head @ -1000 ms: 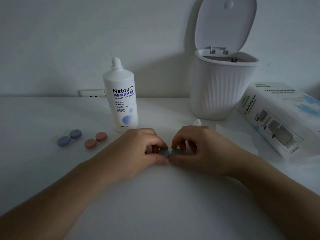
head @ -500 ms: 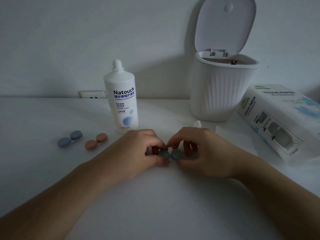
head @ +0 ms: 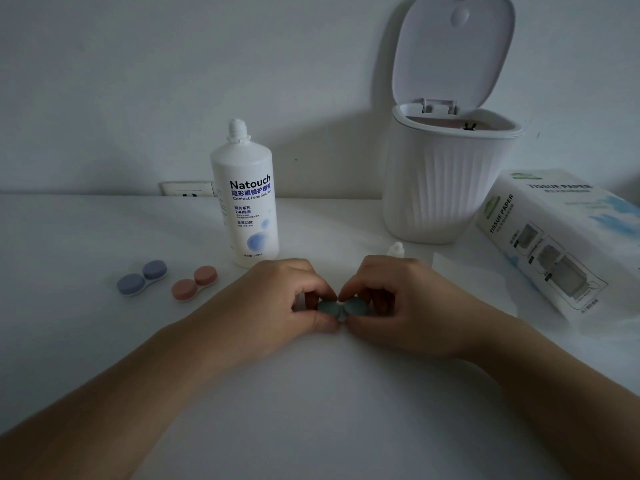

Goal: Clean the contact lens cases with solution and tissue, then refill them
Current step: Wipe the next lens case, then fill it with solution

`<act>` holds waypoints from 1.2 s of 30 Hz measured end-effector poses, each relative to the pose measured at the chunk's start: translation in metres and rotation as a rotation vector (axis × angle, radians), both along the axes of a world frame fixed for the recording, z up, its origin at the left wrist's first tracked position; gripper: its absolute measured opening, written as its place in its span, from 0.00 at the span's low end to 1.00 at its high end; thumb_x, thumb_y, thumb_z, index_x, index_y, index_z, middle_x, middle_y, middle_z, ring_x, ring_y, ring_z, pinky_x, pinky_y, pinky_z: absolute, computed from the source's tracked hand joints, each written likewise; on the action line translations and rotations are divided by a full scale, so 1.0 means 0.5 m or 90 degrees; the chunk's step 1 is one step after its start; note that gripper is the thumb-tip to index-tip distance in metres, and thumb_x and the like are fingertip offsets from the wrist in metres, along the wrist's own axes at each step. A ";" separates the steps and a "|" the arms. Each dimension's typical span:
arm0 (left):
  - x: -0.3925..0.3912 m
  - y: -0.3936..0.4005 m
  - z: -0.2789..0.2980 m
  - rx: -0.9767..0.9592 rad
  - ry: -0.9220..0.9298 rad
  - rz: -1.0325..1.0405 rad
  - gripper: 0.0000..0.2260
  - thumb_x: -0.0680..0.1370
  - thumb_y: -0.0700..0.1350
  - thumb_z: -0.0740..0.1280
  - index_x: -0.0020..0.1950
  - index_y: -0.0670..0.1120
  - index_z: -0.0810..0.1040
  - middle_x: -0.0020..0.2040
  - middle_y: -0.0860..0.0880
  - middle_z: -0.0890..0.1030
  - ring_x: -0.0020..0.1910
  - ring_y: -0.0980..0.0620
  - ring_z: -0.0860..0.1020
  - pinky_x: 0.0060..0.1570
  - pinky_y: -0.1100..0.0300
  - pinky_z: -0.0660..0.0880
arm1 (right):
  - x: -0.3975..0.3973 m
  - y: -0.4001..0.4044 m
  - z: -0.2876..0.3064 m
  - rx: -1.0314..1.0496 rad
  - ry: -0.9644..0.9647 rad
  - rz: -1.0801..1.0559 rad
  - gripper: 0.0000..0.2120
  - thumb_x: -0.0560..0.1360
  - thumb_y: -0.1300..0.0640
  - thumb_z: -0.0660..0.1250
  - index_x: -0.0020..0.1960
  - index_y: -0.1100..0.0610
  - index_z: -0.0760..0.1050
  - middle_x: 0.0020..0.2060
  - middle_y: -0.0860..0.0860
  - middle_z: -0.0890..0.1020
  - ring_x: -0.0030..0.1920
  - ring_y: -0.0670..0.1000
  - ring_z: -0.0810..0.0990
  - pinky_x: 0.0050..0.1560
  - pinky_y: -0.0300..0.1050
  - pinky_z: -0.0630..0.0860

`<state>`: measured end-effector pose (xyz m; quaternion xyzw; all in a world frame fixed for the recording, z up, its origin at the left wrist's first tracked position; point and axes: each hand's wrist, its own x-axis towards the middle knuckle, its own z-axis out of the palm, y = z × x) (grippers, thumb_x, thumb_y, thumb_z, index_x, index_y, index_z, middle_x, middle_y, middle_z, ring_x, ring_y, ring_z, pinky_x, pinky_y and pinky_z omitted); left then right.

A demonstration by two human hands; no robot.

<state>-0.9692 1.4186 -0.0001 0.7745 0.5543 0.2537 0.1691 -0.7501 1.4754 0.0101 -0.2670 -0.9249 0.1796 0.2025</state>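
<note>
Teal lens case (head: 341, 307) lies low at mid-surface, both caps on, pinched between the two hands: left hand (head: 277, 299) curls thumb and fingers round its left cap, right hand (head: 401, 299) round its right cap. Left of them on the white surface (head: 311, 393) sit a blue case (head: 142, 277) and a pink case (head: 194, 283), well apart from the hands. Behind stand the uncapped solution bottle (head: 250, 206), a small white cap (head: 396, 249), an open-lidded ribbed bin (head: 440, 188) and, far right, a tissue pack (head: 561, 244).

Two bare forearms, left hand (head: 277, 299), right hand (head: 412, 303), short plain nails
</note>
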 end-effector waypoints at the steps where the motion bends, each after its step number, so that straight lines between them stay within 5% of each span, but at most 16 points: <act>1: 0.000 0.000 0.000 0.001 -0.001 0.001 0.10 0.71 0.55 0.78 0.51 0.56 0.85 0.44 0.62 0.77 0.42 0.60 0.76 0.40 0.70 0.68 | 0.001 0.000 0.000 -0.001 0.002 0.001 0.08 0.71 0.55 0.76 0.51 0.52 0.84 0.40 0.44 0.78 0.37 0.44 0.77 0.38 0.31 0.70; 8: 0.000 0.001 0.001 -0.003 0.012 0.000 0.12 0.72 0.56 0.77 0.53 0.57 0.85 0.46 0.70 0.75 0.43 0.66 0.75 0.41 0.74 0.66 | 0.017 0.013 0.005 -0.053 0.097 -0.053 0.13 0.75 0.56 0.73 0.58 0.46 0.82 0.42 0.43 0.79 0.40 0.50 0.78 0.39 0.34 0.73; 17: 0.001 -0.002 0.001 0.009 -0.009 -0.001 0.10 0.71 0.53 0.79 0.50 0.55 0.85 0.45 0.69 0.75 0.41 0.65 0.76 0.41 0.73 0.67 | 0.020 0.033 -0.008 -0.027 0.076 -0.218 0.07 0.69 0.48 0.76 0.45 0.43 0.80 0.34 0.31 0.80 0.33 0.36 0.77 0.33 0.28 0.70; 20: 0.000 -0.002 0.000 0.005 -0.011 0.000 0.10 0.71 0.53 0.79 0.51 0.55 0.85 0.45 0.69 0.75 0.40 0.65 0.76 0.40 0.73 0.67 | 0.021 0.029 -0.009 0.009 0.006 -0.217 0.13 0.71 0.46 0.74 0.56 0.41 0.82 0.47 0.35 0.84 0.38 0.28 0.76 0.40 0.23 0.67; 24: 0.001 -0.002 -0.001 0.004 -0.011 0.004 0.10 0.71 0.53 0.79 0.51 0.54 0.85 0.44 0.70 0.75 0.40 0.65 0.75 0.40 0.73 0.67 | 0.020 0.025 -0.003 0.057 -0.054 -0.244 0.16 0.75 0.42 0.70 0.62 0.38 0.79 0.59 0.36 0.82 0.58 0.42 0.80 0.56 0.38 0.73; 31: 0.001 -0.001 -0.002 0.001 -0.015 0.009 0.11 0.71 0.53 0.79 0.52 0.54 0.85 0.45 0.69 0.75 0.40 0.66 0.75 0.40 0.73 0.67 | 0.025 0.021 0.006 0.093 -0.125 -0.226 0.18 0.78 0.41 0.65 0.68 0.36 0.74 0.65 0.39 0.80 0.63 0.48 0.78 0.61 0.44 0.75; 34: 0.002 -0.003 -0.001 0.003 -0.011 0.010 0.11 0.71 0.53 0.79 0.52 0.55 0.85 0.45 0.69 0.75 0.40 0.67 0.75 0.41 0.74 0.67 | 0.026 0.016 0.007 0.095 -0.059 -0.203 0.17 0.77 0.45 0.68 0.65 0.40 0.78 0.61 0.39 0.82 0.53 0.35 0.79 0.52 0.28 0.70; 36: 0.001 -0.003 0.001 0.003 -0.004 0.009 0.12 0.71 0.54 0.78 0.52 0.55 0.85 0.46 0.69 0.75 0.42 0.67 0.75 0.41 0.74 0.67 | 0.024 0.011 0.013 0.067 0.000 -0.158 0.14 0.75 0.45 0.70 0.59 0.44 0.82 0.50 0.39 0.83 0.40 0.33 0.76 0.40 0.25 0.67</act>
